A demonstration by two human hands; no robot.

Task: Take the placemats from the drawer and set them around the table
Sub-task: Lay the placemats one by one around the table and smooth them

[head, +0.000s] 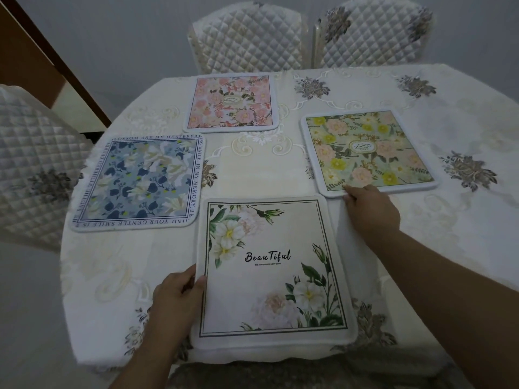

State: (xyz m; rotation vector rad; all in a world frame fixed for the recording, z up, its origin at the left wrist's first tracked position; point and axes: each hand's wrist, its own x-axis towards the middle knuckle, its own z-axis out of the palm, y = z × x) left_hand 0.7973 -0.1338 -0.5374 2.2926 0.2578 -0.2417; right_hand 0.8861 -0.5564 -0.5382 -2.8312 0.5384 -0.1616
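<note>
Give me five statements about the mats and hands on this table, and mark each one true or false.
1. Four mats lie on the table. True.
2. The left hand grips the white mat by its left edge. True.
3. The right hand rests on the blue mat. False: it touches the near edge of the yellow mat; the blue mat lies untouched at the left.
4. The pink mat lies nearest the person. False: it lies at the far side, before a quilted chair; the white mat is nearest.
5. The white mat reads "Beautiful". True.
</note>
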